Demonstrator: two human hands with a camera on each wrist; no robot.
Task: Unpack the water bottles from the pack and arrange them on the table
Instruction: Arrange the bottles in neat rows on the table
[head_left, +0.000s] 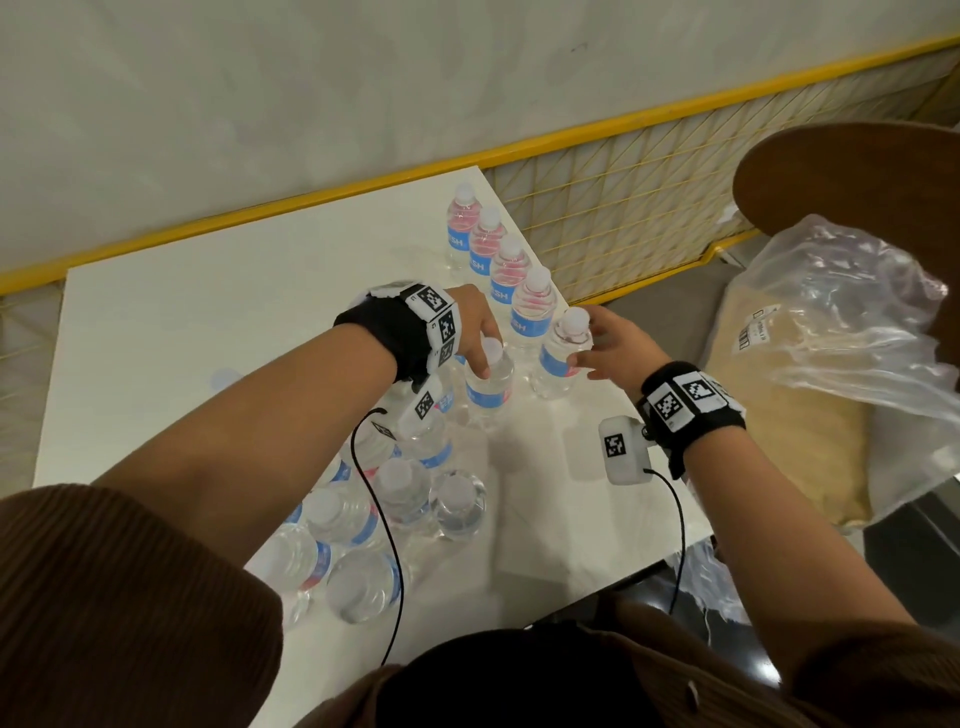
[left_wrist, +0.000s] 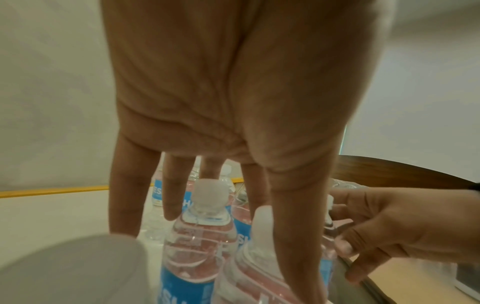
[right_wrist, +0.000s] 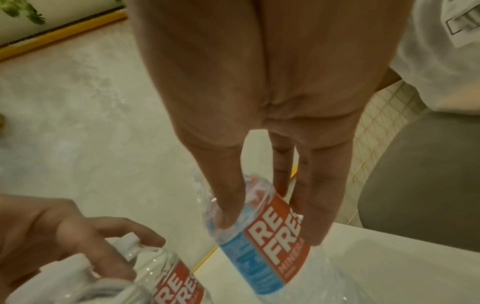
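The white desk (head_left: 156, 322) sits against a yellow-railed mesh fence, with four bottles lined up toward one o'clock. My right hand (head_left: 618, 348) pinches a fifth upright bottle (head_left: 561, 358) at the near end of that line. My left hand (head_left: 475, 332) grips the neck of another bottle (head_left: 491, 384) just beside it at nine o'clock, the remaining pack (head_left: 374, 519) clustered toward seven o'clock.

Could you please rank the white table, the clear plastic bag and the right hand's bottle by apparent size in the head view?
1. White table
2. Clear plastic bag
3. Bottle held by the right hand
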